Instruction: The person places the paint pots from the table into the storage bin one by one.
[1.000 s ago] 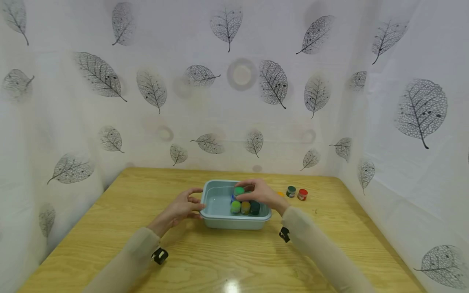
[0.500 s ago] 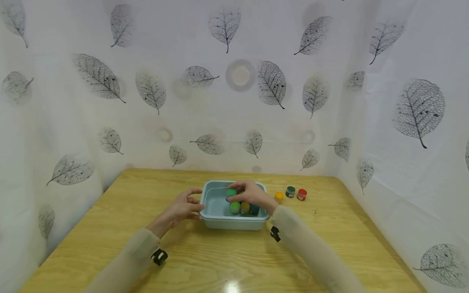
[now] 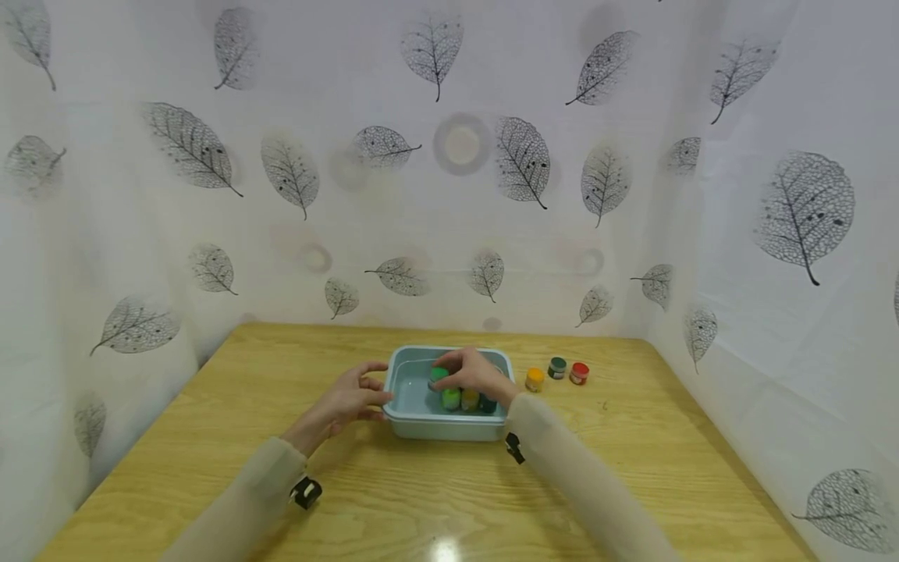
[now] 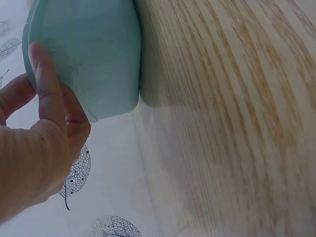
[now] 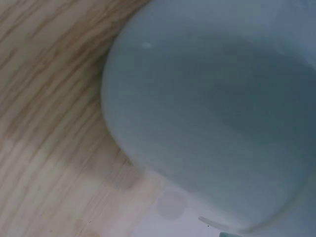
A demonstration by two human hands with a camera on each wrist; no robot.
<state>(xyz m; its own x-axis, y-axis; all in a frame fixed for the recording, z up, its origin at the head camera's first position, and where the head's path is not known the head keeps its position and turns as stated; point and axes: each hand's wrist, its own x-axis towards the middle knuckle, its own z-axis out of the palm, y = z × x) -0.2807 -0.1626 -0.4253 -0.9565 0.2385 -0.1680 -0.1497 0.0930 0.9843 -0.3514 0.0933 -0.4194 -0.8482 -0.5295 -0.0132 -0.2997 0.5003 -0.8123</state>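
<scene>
A pale blue-green plastic basin stands on the wooden table. My left hand grips its left rim, and the left wrist view shows the thumb and fingers at that edge. Inside the basin, my right hand pinches a small green-lidded paint jar from the right. In front of this jar stand a lime-green jar, an ochre jar and a dark jar. My right hand covers part of the basin's inside. Only the basin's outer wall and the table fill the right wrist view.
To the right of the basin are an orange jar, a dark green jar and a red jar on the table. A white curtain with leaf prints encloses the back and sides.
My right hand has moved left inside the basin with the green-lidded jar and is slightly lower. The orange jar outside has come into full view. The left hand stays put.
</scene>
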